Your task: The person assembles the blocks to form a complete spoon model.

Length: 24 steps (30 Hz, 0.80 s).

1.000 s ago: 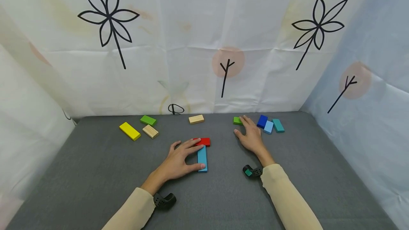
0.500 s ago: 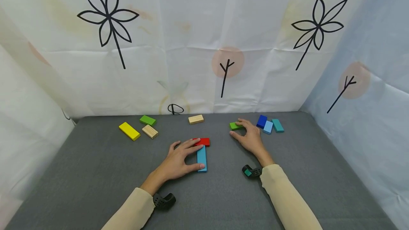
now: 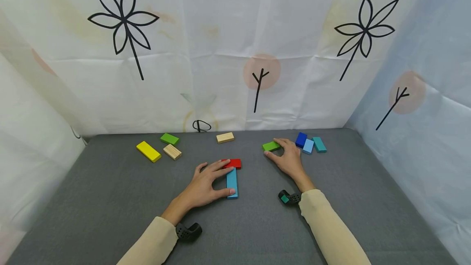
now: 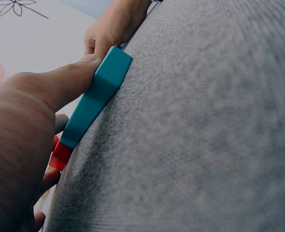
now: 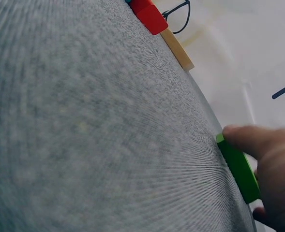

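Observation:
A light blue rectangular block lies on the grey cloth, its far end against a red block. My left hand rests over them: the thumb touches the blue block near its close end, and the long fingers reach the red block. In the left wrist view the thumb lies along the blue block's edge. At the back right, my right hand holds a green block between thumb and fingers. The right wrist view has the thumb at one end of the green block; the fingers are mostly hidden.
Right of the right hand lie a dark blue block, a pale blue block and a teal block. A wooden block sits at the back. Further left are yellow, green and wooden blocks.
The right hand's fingers have closed around the green block, which has slid slightly left and toward me and turned a little. My left hand and its two blocks stay in place.

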Each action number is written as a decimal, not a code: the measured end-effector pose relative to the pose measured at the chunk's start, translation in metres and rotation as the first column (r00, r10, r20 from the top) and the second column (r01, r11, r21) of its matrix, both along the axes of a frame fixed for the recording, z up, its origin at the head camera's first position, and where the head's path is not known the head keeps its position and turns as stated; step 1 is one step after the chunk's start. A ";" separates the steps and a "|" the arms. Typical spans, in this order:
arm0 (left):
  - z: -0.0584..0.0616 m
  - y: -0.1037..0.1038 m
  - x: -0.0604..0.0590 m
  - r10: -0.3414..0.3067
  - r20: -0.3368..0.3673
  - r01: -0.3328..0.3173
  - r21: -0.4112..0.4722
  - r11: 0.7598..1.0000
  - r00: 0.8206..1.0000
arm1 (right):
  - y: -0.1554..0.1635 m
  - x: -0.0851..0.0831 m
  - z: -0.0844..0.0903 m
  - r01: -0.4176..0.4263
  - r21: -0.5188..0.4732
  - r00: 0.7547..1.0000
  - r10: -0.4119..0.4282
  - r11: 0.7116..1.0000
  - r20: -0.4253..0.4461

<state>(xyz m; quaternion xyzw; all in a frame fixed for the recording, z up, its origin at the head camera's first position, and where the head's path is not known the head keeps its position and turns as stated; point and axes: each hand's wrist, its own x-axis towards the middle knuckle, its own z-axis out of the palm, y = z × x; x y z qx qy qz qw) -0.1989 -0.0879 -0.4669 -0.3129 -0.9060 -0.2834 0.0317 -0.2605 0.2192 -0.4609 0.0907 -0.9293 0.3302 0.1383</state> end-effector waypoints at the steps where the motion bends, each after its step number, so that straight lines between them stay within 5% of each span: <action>1: 0.000 0.000 0.000 0.000 -0.001 0.000 -0.001 1.000 1.000 | 0.000 0.000 0.000 -0.009 0.010 1.000 0.009 1.000 -0.006; 24: 0.002 -0.001 0.001 -0.011 -0.002 0.011 0.007 1.000 1.000 | -0.005 0.005 0.005 0.025 0.044 0.999 -0.027 0.999 0.035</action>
